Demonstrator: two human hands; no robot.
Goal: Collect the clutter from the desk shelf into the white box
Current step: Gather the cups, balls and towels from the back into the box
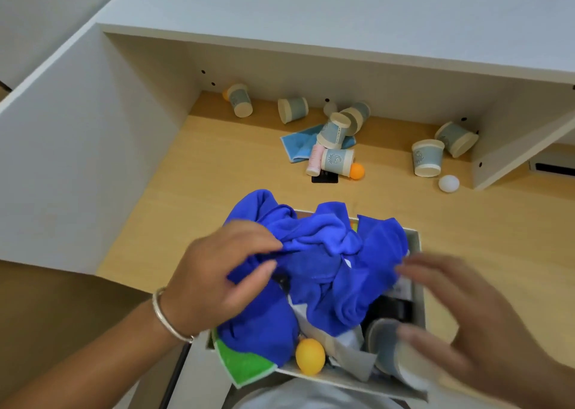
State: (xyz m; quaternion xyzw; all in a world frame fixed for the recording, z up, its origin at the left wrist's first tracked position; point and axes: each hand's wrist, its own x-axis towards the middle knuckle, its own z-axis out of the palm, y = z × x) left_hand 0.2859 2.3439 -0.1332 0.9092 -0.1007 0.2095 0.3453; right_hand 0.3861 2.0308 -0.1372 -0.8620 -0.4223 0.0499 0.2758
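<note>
Here, the blue cloth [323,262] sits bunched atop the white box [418,287]; my left hand [217,278] pinches its near fold between thumb and fingers. My right hand [460,309], blurred, hovers beside it, fingers spread. Beyond lie paper cups [336,133].

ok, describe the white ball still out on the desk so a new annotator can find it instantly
Start at the wooden desk under the white shelf and go to its right end, where two paper cups sit. The white ball lies alone just in front of the nearer upright cup. The orange ball mid-desk differs in colour, and another pale ball at the back is half hidden behind cups.
</note>
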